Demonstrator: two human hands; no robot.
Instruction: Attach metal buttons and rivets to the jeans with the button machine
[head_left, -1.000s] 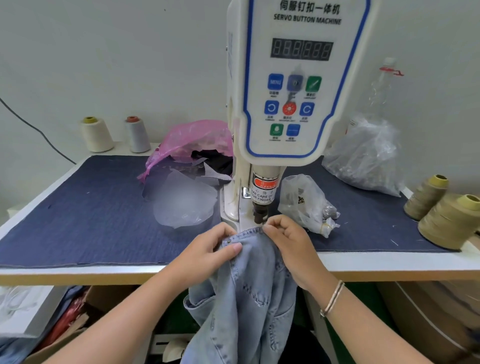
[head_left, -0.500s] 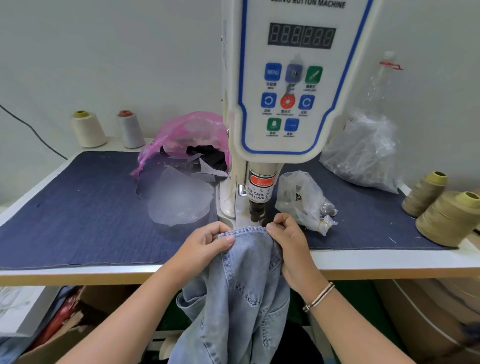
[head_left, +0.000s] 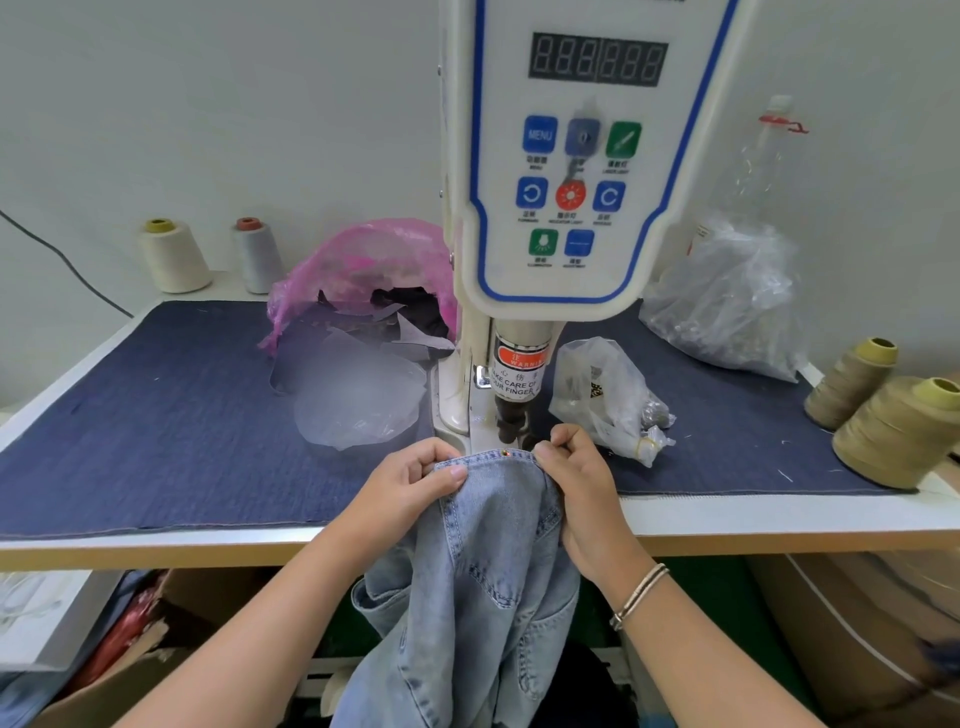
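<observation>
Light-blue jeans (head_left: 483, 561) hang off the table's front edge, their top hem stretched under the punch (head_left: 511, 423) of the white button machine (head_left: 571, 156). A small red light dot shows on the hem. My left hand (head_left: 410, 493) pinches the hem on the left. On the right, my right hand (head_left: 576, 488) grips the same hem, its wrist wearing a bracelet. A small clear bag of metal buttons (head_left: 613, 400) lies just right of the punch.
Dark denim cloth (head_left: 156, 415) covers the table. Pink bag (head_left: 363, 270) and clear plastic (head_left: 353, 405) lie left of the machine, a large clear bag (head_left: 727, 306) at right rear. Thread cones stand at rear left (head_left: 174, 257) and right edge (head_left: 898, 431). Boxes sit below.
The hem has been spread flatter and pushed slightly further under the punch. Both hands keep their hold. A red dot now shows on the hem.
</observation>
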